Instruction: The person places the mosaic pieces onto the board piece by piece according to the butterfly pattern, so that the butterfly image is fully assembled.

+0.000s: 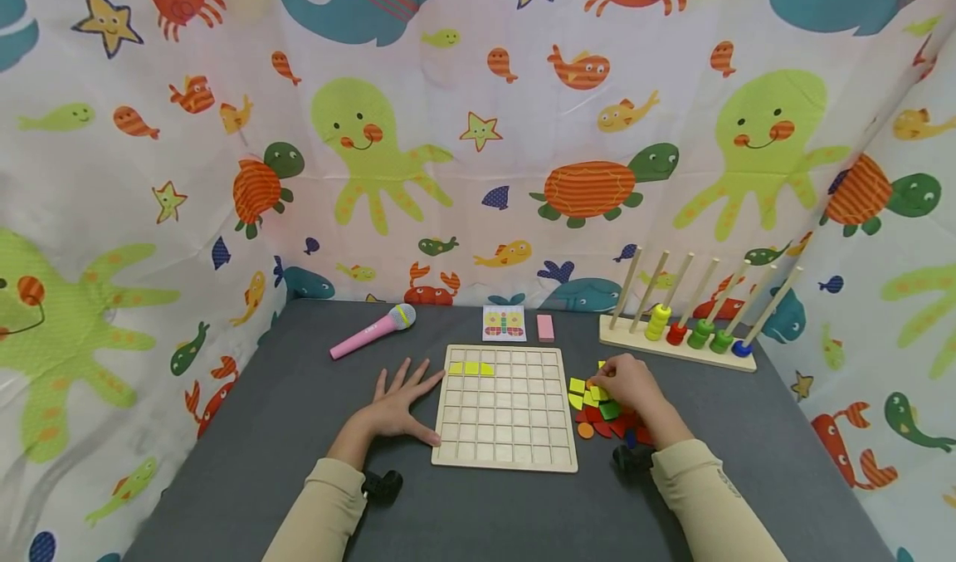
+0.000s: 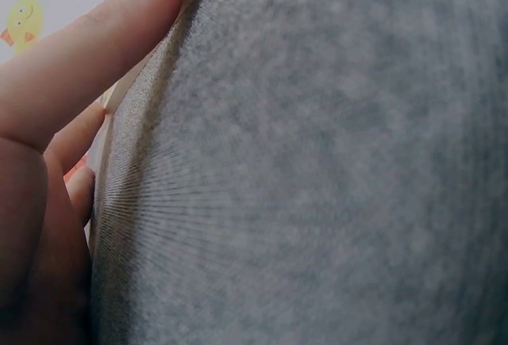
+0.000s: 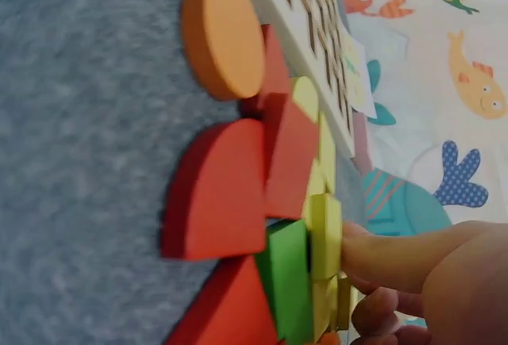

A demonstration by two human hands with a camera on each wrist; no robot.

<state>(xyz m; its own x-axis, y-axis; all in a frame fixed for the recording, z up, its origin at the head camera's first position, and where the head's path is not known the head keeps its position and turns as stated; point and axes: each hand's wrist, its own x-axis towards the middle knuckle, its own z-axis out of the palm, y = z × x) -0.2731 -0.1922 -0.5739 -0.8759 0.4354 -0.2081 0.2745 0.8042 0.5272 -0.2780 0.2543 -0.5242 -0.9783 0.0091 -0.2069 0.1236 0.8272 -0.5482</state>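
My left hand (image 1: 394, 404) lies with fingers spread along the left side of a wooden grid board (image 1: 496, 466), its thumb (image 2: 95, 51) touching the edge. Three yellow square tiles (image 1: 471, 368) sit in a row near the board's upper left. Over a pile of coloured tiles right of the board, my right hand (image 1: 631, 382) reaches down with bent fingers. Its thumb (image 3: 389, 258) touches a yellow square tile (image 3: 326, 236); whether the fingers pinch it is hidden. Around it lie a green tile (image 3: 287, 281), red quarter-round tiles (image 3: 218, 190) and an orange disc (image 3: 222, 36).
Behind the board are a picture card (image 1: 504, 324) with a butterfly-like pattern and a pink block (image 1: 545, 328). A pink toy microphone (image 1: 373, 330) lies back left. At the back right stands a wooden peg rack (image 1: 678, 348) with coloured rings. A printed curtain (image 1: 463, 72) encloses the dark table.
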